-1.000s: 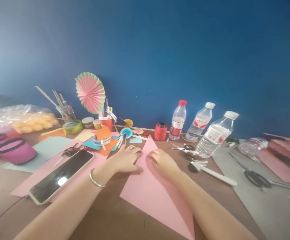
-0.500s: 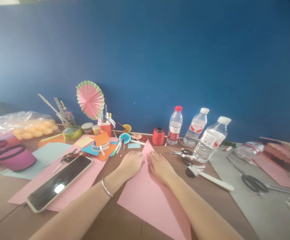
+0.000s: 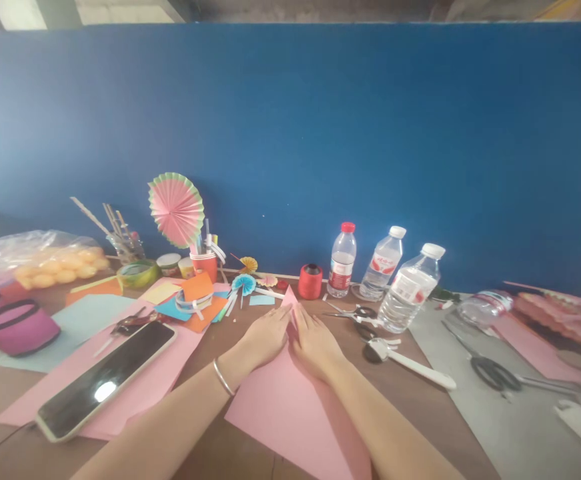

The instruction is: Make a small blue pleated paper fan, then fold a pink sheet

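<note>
A pink sheet of paper (image 3: 290, 407) lies on the brown table in front of me, its pointed corner turned toward the blue wall. My left hand (image 3: 266, 335), with a silver bangle at the wrist, rests on the paper's left edge near that point, fingers stretched forward. Beside it, my right hand (image 3: 315, 343) lies flat on the paper, fingers extended and close together. The fingertips of both hands almost meet below the tip. Neither hand grips anything; part of the paper is hidden under them.
Left of my arms a phone (image 3: 107, 380) lies on more pink paper. A paper fan (image 3: 176, 208) stands in a red cup (image 3: 204, 267). Toward the wall are a red thread spool (image 3: 311, 283) and a water bottle (image 3: 406, 290). Scissors (image 3: 495, 373) lie on grey paper at right.
Both hands have drawn closer together near the paper's tip, the left sliding toward the right. The view has tilted up a little, showing the wall's top edge.
</note>
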`<state>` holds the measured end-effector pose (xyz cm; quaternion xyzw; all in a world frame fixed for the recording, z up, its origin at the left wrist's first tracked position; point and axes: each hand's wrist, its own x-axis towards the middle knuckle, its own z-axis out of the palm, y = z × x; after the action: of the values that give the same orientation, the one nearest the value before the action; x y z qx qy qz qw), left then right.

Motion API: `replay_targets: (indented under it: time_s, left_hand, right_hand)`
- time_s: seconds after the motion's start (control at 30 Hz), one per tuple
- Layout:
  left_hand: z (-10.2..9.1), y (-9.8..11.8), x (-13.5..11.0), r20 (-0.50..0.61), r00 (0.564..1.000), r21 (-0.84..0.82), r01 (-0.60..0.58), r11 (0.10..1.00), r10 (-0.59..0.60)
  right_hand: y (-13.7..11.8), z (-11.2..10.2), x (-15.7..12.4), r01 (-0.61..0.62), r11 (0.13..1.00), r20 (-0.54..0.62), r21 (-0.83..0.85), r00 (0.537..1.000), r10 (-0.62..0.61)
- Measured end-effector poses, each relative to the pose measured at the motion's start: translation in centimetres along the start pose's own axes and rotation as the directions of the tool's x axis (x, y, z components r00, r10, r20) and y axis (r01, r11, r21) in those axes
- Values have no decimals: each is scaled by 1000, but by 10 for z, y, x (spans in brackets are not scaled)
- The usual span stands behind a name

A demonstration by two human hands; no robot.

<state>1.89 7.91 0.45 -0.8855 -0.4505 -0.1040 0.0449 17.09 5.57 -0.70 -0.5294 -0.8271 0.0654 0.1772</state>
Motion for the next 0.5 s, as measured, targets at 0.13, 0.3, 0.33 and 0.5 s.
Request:
replay_targets:
  time_s: [0.13, 0.3, 0.33, 0.5]
  left_hand:
    - [0, 2, 8, -11, 1000, 8, 6, 1000, -6]
    - [-4, 9, 13, -35, 999, 33, -8, 999, 10]
    - [-4, 10, 13, -38, 999, 35, -12, 999, 13]
    - [-1, 7, 14, -34, 999, 32, -1, 999, 2]
  right_hand:
    - [1, 2, -1, 18, 1000, -17, -2, 1000, -18]
    - [3, 5, 0, 10, 999, -46, -35, 999, -11]
    - [4, 5, 0, 9, 999, -55, -42, 998, -11]
    - [2, 6, 0, 7, 999, -81, -47, 997, -11]
